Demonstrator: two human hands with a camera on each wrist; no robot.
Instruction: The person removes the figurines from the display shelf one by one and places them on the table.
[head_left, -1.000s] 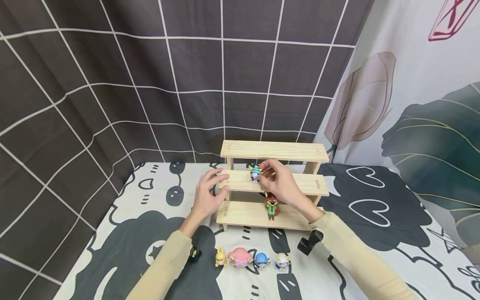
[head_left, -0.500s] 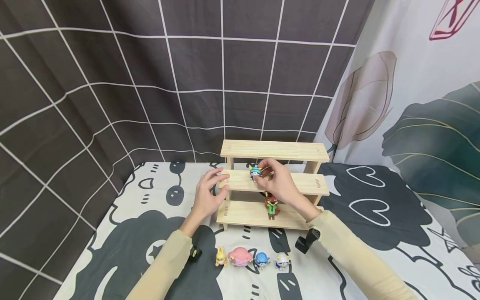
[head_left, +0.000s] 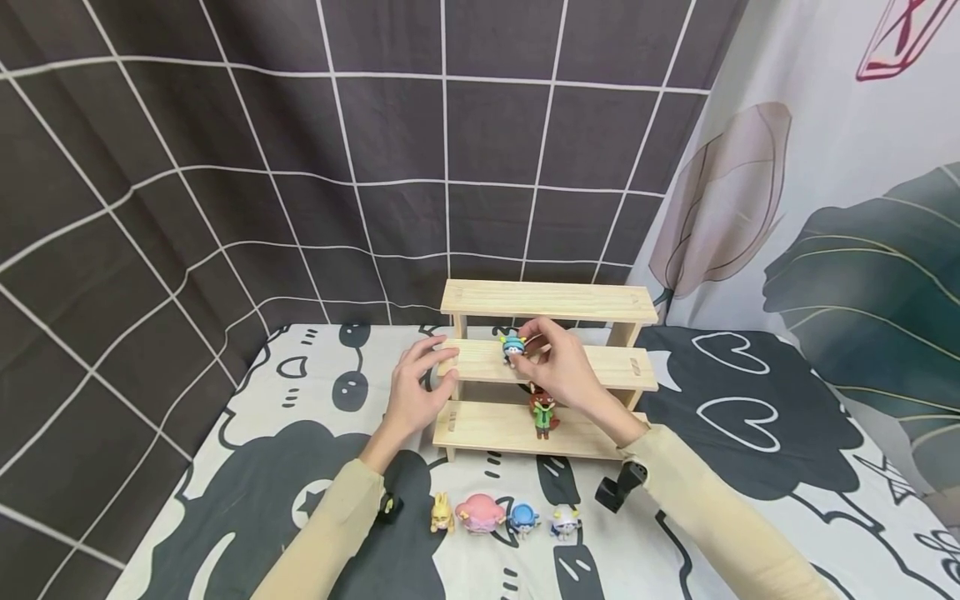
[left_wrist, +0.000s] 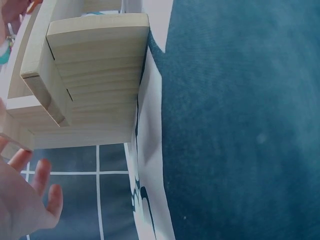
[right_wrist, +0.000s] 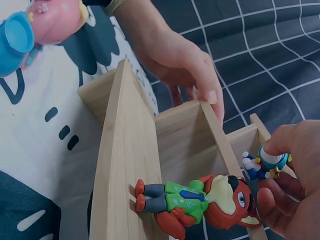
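Observation:
A three-tier wooden display shelf stands on the patterned cloth. My right hand pinches a small figurine with a blue striped hat between thumb and fingers, close over the middle tier. In the right wrist view, the thumb lies across the figurine's face and part of its body is hidden. At the left end of the middle tier, my left hand holds the board, its thumb on the front edge. Below my right hand a fox figurine in a green shirt stands upright on the lowest tier.
In front of the shelf, a row on the cloth holds a yellow rabbit figurine, a pink round figurine, a blue-hatted figurine and a white one. A dark grid curtain hangs behind.
The right thumb has come across the front of the striped-hat figurine, and the figurine has shifted slightly right. The left hand, the fox and the front row have stayed put.

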